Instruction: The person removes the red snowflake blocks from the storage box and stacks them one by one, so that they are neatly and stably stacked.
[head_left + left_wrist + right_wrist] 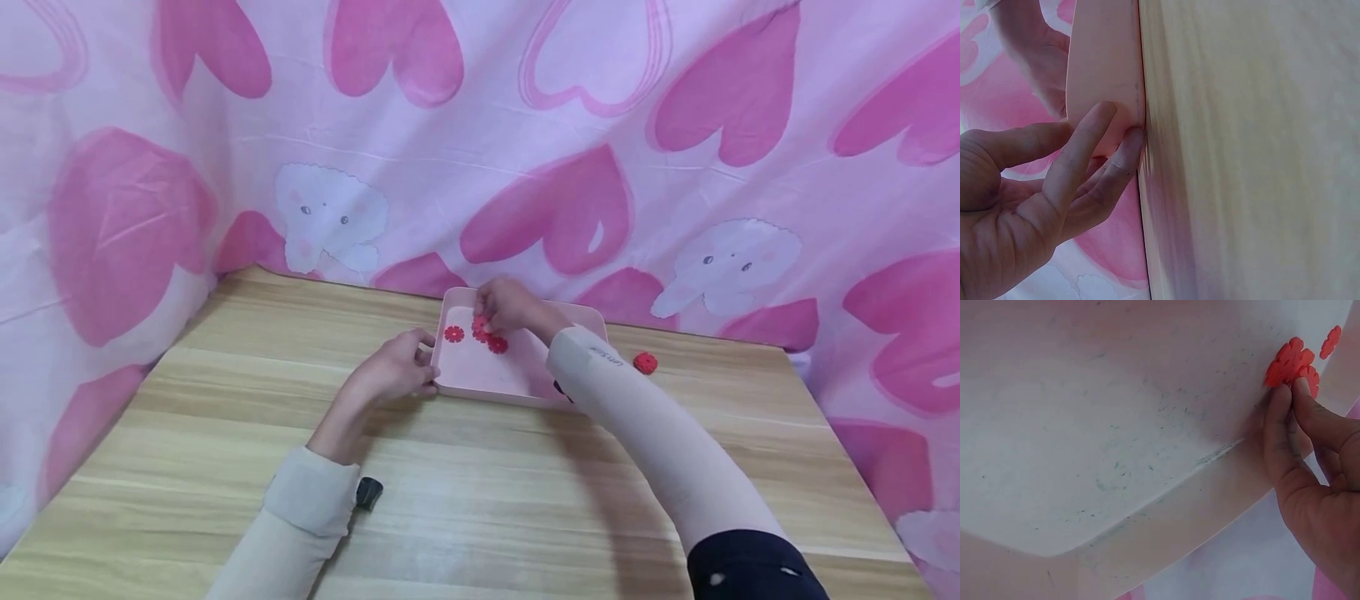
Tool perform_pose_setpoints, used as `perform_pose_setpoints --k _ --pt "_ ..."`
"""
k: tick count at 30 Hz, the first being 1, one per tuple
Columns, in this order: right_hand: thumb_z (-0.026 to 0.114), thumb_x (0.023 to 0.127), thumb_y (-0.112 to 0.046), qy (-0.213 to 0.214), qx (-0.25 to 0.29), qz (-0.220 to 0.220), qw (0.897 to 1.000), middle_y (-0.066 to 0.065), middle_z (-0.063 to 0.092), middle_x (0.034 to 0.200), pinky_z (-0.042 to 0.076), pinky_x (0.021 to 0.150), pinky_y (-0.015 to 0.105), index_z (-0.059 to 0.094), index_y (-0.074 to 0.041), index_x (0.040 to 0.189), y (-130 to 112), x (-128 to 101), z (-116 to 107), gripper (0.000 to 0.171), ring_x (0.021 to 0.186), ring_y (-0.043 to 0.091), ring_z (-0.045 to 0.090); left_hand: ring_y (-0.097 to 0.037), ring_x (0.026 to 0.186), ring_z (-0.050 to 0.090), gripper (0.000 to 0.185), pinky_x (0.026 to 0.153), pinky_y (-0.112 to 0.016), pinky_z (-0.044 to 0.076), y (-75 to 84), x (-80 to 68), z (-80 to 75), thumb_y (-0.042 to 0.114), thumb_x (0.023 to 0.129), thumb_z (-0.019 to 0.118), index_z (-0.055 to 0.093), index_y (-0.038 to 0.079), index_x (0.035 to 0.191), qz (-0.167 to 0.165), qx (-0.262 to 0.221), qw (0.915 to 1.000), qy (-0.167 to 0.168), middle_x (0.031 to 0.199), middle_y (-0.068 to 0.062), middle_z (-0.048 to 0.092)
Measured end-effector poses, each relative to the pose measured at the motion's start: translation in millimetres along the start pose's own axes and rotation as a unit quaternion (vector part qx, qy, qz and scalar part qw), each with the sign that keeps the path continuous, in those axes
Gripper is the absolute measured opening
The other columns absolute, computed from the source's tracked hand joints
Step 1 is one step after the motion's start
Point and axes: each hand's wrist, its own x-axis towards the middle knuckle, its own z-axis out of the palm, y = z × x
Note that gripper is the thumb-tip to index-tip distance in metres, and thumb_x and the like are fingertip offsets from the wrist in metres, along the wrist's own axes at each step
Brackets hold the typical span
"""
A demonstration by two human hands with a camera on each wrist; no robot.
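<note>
A shallow pink tray (495,385) sits toward the table's back. My left hand (393,367) is at its left end; in the left wrist view, extended fingertips touch the tray's outer wall (1100,56) and rim. My right hand (512,307) reaches into the tray over its back wall side. Thumb and forefinger pinch a red flower-shaped disc (1286,361) close over the tray floor. More red discs (497,343) lie right beside the fingertips, partly overlapped in view. Another red disc (453,334) lies apart, near the tray's left wall.
A small pile of red discs (645,362) rests on the wooden table (465,500), right of the tray. Behind the table hangs a pink heart-print cloth (420,175). A small black object (368,493) shows at the left sleeve's cuff. The right forearm crosses the tray's right part.
</note>
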Motion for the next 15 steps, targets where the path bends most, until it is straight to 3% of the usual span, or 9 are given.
perform_pose_setpoints --k 8,15 --pt "0.079 0.093 0.001 0.006 0.027 0.017 0.999 0.014 0.077 0.108 0.068 0.076 0.028 0.076 -0.005 0.108 0.9 -8.2 -4.5 0.016 0.084 0.023 0.073 -0.027 0.101 0.073 0.048 0.089 -0.034 0.069 3.0 2.3 3.1 -0.003 0.105 0.06 0.043 -0.007 0.15 0.007 -0.008 0.9999 -0.013 0.129 -0.027 0.063" --pt "0.077 0.094 0.003 -0.009 0.037 0.015 0.999 0.014 0.073 0.112 0.067 0.079 0.026 0.076 -0.004 0.111 -3.4 -9.8 -10.6 0.018 0.091 0.024 0.071 -0.028 0.101 0.072 0.052 0.087 -0.035 0.069 1.1 0.7 1.5 -0.003 0.105 0.061 0.04 -0.009 0.152 0.005 0.004 0.9999 -0.013 0.129 -0.029 0.062"
